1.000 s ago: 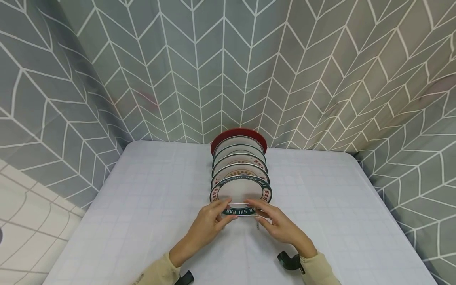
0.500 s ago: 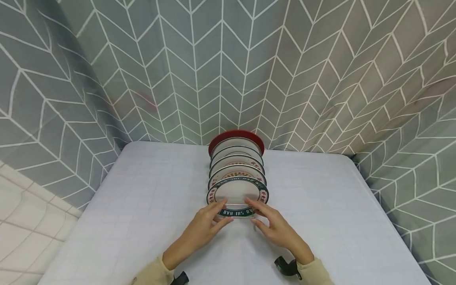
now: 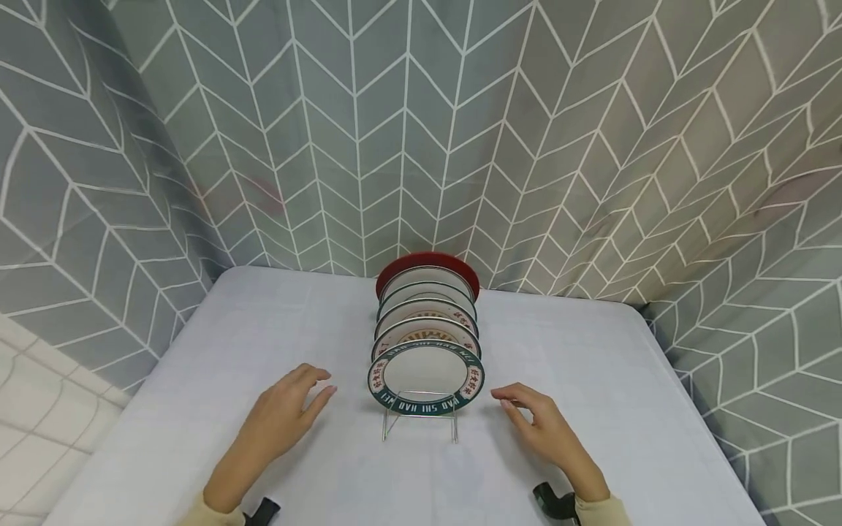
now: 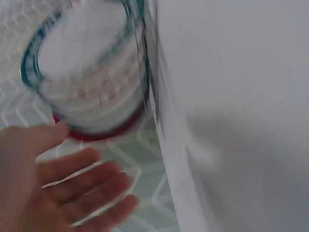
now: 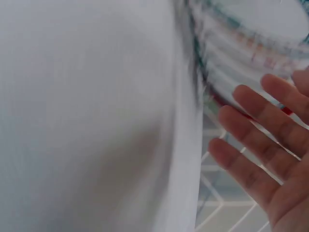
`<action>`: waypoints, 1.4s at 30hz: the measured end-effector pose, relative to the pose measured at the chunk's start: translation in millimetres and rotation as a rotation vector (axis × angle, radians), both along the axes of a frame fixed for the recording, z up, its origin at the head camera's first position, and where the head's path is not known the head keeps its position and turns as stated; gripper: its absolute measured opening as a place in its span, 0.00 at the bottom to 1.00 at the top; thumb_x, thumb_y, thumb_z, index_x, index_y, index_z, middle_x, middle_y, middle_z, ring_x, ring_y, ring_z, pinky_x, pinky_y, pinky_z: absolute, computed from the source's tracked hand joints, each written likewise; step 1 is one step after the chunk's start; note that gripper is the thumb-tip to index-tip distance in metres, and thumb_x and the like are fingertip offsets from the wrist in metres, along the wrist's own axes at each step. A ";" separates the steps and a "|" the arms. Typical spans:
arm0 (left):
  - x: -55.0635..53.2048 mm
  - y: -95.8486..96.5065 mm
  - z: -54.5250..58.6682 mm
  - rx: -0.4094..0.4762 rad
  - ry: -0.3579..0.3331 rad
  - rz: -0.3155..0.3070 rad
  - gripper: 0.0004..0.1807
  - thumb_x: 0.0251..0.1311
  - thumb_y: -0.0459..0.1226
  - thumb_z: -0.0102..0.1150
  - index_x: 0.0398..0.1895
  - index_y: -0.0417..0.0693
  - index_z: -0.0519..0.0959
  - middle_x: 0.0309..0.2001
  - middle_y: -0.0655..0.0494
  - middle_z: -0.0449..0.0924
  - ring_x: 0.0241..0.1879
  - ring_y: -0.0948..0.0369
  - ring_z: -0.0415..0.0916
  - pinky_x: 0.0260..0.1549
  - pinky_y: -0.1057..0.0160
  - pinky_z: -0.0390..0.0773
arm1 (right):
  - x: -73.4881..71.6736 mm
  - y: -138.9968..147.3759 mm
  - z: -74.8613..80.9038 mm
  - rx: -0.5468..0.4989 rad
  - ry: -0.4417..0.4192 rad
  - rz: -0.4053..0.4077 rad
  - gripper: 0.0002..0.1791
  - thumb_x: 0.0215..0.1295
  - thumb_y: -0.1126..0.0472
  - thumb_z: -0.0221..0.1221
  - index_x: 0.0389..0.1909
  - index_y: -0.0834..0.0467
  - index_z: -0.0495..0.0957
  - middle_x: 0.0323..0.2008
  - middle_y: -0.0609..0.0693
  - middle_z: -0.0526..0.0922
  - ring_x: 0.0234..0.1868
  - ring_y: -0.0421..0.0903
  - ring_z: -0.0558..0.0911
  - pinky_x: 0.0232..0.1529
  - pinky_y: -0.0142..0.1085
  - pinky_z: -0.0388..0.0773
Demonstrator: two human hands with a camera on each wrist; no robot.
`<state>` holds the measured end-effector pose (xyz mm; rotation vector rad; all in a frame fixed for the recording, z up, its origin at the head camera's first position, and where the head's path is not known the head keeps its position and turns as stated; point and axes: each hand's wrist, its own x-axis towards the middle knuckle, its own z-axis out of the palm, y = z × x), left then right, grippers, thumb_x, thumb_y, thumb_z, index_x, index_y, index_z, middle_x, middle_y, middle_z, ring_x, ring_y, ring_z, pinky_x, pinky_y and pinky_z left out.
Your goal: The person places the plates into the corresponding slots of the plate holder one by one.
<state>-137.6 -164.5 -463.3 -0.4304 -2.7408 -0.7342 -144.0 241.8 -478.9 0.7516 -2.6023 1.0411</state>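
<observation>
Several white plates with dark green rims stand on edge in a row, one behind another, in a wire plate rack (image 3: 421,416). The front plate (image 3: 424,371) carries a green band with white letters and red characters. A red plate (image 3: 429,260) stands at the back of the row. To the left of the rack, apart from it, my left hand (image 3: 279,413) holds nothing, its fingers loosely bent. My right hand (image 3: 542,427) is off to the right, also holding nothing. Both wrist views show spread fingers beside the plates, which are blurred there.
A white cloth covers the table (image 3: 316,321). Behind and around it hangs a grey curtain (image 3: 329,146) with white chevron lines. White floor tiles (image 3: 46,409) show at the lower left.
Both hands have let go of the rack's front and moved apart, the left hand to the left and the right hand to the right. The rack's front legs are now uncovered.
</observation>
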 end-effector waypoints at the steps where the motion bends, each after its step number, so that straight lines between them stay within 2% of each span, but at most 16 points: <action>1: -0.2 -6.6 -1.8 -0.025 -0.032 -0.003 0.17 0.65 0.44 0.62 0.51 0.43 0.80 0.48 0.50 0.82 0.48 0.53 0.82 0.44 0.53 0.83 | -2.4 2.8 -1.9 0.033 -0.028 -0.030 0.12 0.66 0.70 0.59 0.49 0.60 0.82 0.46 0.50 0.86 0.50 0.47 0.84 0.49 0.42 0.82; 4: 2.9 -21.5 -10.1 -0.081 -0.173 -0.015 0.31 0.65 0.50 0.60 0.63 0.37 0.72 0.61 0.36 0.73 0.61 0.39 0.71 0.57 0.40 0.74 | -7.0 8.9 -8.3 0.123 -0.129 -0.089 0.18 0.66 0.66 0.59 0.57 0.62 0.78 0.55 0.53 0.83 0.59 0.54 0.79 0.59 0.52 0.76; 7: 6.7 -29.1 -20.9 -0.101 -0.306 -0.018 0.44 0.62 0.57 0.59 0.70 0.34 0.63 0.70 0.27 0.59 0.68 0.29 0.55 0.59 0.28 0.61 | -6.9 11.1 -14.0 0.195 -0.228 -0.097 0.24 0.68 0.62 0.58 0.64 0.63 0.72 0.64 0.58 0.75 0.67 0.60 0.71 0.66 0.57 0.66; 11: 11.0 -32.9 -33.7 -0.122 -0.409 -0.037 0.53 0.54 0.63 0.61 0.71 0.33 0.61 0.72 0.25 0.49 0.70 0.26 0.45 0.61 0.24 0.51 | -2.4 12.3 -20.0 0.264 -0.297 -0.067 0.29 0.67 0.58 0.59 0.67 0.62 0.69 0.71 0.60 0.65 0.73 0.63 0.61 0.69 0.59 0.58; 14: 13.3 -33.4 -38.7 -0.122 -0.454 -0.049 0.56 0.50 0.64 0.63 0.72 0.33 0.60 0.73 0.26 0.45 0.71 0.27 0.41 0.64 0.25 0.45 | 0.0 14.1 -20.9 0.275 -0.317 -0.040 0.30 0.65 0.58 0.61 0.67 0.62 0.69 0.73 0.60 0.61 0.74 0.64 0.57 0.70 0.60 0.55; 18: 13.7 -32.0 -39.6 -0.104 -0.456 -0.049 0.59 0.48 0.65 0.64 0.73 0.34 0.58 0.74 0.27 0.42 0.72 0.28 0.37 0.65 0.26 0.40 | -0.6 16.7 -18.6 0.260 -0.318 -0.022 0.33 0.63 0.61 0.63 0.69 0.62 0.67 0.74 0.61 0.59 0.75 0.64 0.54 0.71 0.58 0.50; 22: 13.3 -30.4 -37.0 -0.092 -0.423 -0.052 0.58 0.48 0.65 0.64 0.73 0.34 0.58 0.75 0.28 0.42 0.73 0.29 0.38 0.65 0.26 0.40 | -1.4 20.8 -16.7 0.210 -0.361 -0.019 0.35 0.62 0.60 0.63 0.70 0.60 0.66 0.75 0.59 0.56 0.76 0.63 0.51 0.76 0.35 0.37; 24: 13.6 -29.2 -35.7 -0.101 -0.405 -0.055 0.58 0.48 0.65 0.64 0.72 0.33 0.58 0.74 0.27 0.43 0.72 0.28 0.39 0.65 0.25 0.42 | -1.3 23.0 -15.9 0.186 -0.380 -0.012 0.35 0.62 0.60 0.63 0.70 0.59 0.65 0.76 0.59 0.55 0.76 0.64 0.49 0.71 0.23 0.30; 26: 14.1 -27.9 -34.4 -0.111 -0.400 -0.056 0.58 0.48 0.65 0.64 0.72 0.33 0.58 0.74 0.27 0.44 0.72 0.28 0.39 0.65 0.25 0.43 | -1.1 24.7 -15.5 0.173 -0.383 -0.002 0.35 0.63 0.59 0.63 0.71 0.59 0.65 0.76 0.60 0.55 0.76 0.65 0.49 0.66 0.15 0.28; 37: 18.4 -26.3 -29.4 -0.136 -0.418 -0.041 0.58 0.48 0.64 0.65 0.73 0.33 0.58 0.74 0.27 0.44 0.72 0.29 0.39 0.65 0.26 0.43 | 2.6 26.1 -14.0 0.151 -0.370 0.022 0.35 0.62 0.60 0.63 0.71 0.60 0.65 0.75 0.61 0.54 0.75 0.68 0.48 0.65 0.12 0.27; 42: 15.0 -25.7 -29.4 -0.153 -0.403 -0.041 0.58 0.48 0.64 0.65 0.72 0.33 0.59 0.74 0.27 0.45 0.72 0.29 0.40 0.65 0.26 0.44 | -0.9 27.0 -10.7 0.153 -0.363 0.025 0.35 0.63 0.61 0.63 0.71 0.60 0.64 0.75 0.62 0.54 0.75 0.68 0.48 0.65 0.13 0.26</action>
